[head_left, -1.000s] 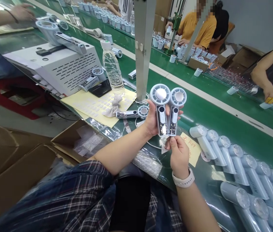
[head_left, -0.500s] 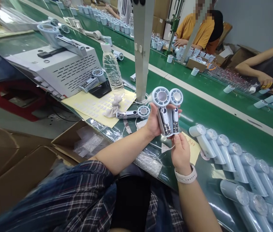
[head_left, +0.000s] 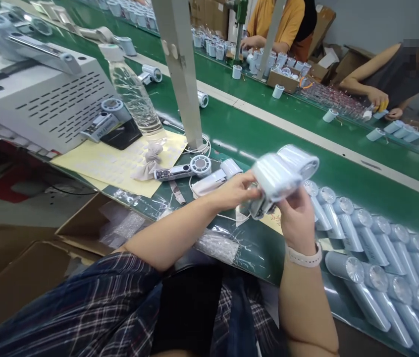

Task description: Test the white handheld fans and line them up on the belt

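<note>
Two light-blue handheld fans (head_left: 274,173) are held up together over the green bench, smeared by motion, with their round heads toward the far side. My right hand (head_left: 298,215), with a white watch band at the wrist, grips them from the right and below. At their left side my left hand (head_left: 237,191) is closed against them, fingers bent at the handles. Which hand bears which fan is hard to tell. Just left of my hands lie a fan with a dark chrome handle (head_left: 174,172) and a pale-blue fan (head_left: 215,181).
Rows of wrapped fans (head_left: 365,223) fill the right side of the bench. A metal post (head_left: 182,74) rises ahead. Left of it stand a water bottle (head_left: 131,89), a yellow sticker sheet (head_left: 111,166) and a white vented box (head_left: 61,99). Co-workers sit across the green conveyor (head_left: 287,144).
The two fans have turned over, from front faces and chrome handles showing to their pale heads showing. Both hands have moved right with them, and the view has shifted right.
</note>
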Available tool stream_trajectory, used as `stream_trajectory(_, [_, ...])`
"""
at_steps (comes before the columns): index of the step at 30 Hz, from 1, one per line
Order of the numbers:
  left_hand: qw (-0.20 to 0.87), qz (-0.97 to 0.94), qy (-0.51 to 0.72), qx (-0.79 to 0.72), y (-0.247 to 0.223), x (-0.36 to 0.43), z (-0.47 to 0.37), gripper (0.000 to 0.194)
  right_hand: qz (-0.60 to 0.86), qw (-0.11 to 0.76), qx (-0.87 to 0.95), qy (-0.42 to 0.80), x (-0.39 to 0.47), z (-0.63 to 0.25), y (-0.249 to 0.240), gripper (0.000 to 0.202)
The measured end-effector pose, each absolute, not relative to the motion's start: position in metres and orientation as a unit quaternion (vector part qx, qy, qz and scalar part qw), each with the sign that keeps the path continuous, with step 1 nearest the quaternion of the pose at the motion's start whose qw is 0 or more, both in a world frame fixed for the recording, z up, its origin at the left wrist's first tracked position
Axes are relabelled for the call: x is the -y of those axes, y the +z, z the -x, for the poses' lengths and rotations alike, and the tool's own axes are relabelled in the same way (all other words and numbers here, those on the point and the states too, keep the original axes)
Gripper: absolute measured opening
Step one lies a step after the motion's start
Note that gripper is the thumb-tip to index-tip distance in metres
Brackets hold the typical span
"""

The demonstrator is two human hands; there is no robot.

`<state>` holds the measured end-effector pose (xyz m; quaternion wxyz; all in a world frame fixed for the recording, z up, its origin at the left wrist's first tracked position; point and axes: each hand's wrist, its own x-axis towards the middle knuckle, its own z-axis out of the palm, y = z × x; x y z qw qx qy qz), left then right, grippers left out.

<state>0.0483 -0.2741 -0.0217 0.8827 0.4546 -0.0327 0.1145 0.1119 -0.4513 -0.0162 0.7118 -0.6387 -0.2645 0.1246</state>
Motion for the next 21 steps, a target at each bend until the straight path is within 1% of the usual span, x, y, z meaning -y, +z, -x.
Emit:
stream_trajectory(4, [0.871, -0.481, 0.106, 0.009, -0.023, 0.274, -0.053, 0.054, 0.587, 0.761, 0.207, 0.182, 0.455, -0.113, -0.009, 0.037])
stream_trajectory(7, [0.89, -0.449, 0.076, 0.009, -0.019, 0.277, -0.05, 0.054, 0.556, 0.794, 0.187, 0.16, 0.45, -0.107, -0.009, 0.036])
stream_trajectory(9, [0.895, -0.442, 0.054, 0.026, -0.016, 0.279, -0.046, 0.057, 0.534, 0.81, 0.192, 0.15, 0.447, -0.103, -0.009, 0.036])
stream_trajectory(12, [0.892, -0.449, 0.039, 0.033, -0.017, 0.282, -0.044, 0.065, 0.52, 0.812, 0.205, 0.171, 0.446, -0.1, -0.01, 0.026])
stream_trajectory(14, [0.891, -0.451, 0.037, 0.024, -0.019, 0.282, -0.045, 0.062, 0.518, 0.804, 0.214, 0.199, 0.446, -0.099, -0.01, 0.023])
stream_trajectory(16, [0.885, -0.462, 0.052, 0.022, -0.021, 0.282, -0.047, 0.058, 0.517, 0.798, 0.227, 0.212, 0.447, -0.099, -0.01, 0.022])
stream_trajectory(21, [0.868, -0.483, 0.089, 0.071, -0.022, 0.279, -0.048, 0.059, 0.527, 0.79, 0.247, 0.192, 0.446, -0.096, -0.01, 0.025])
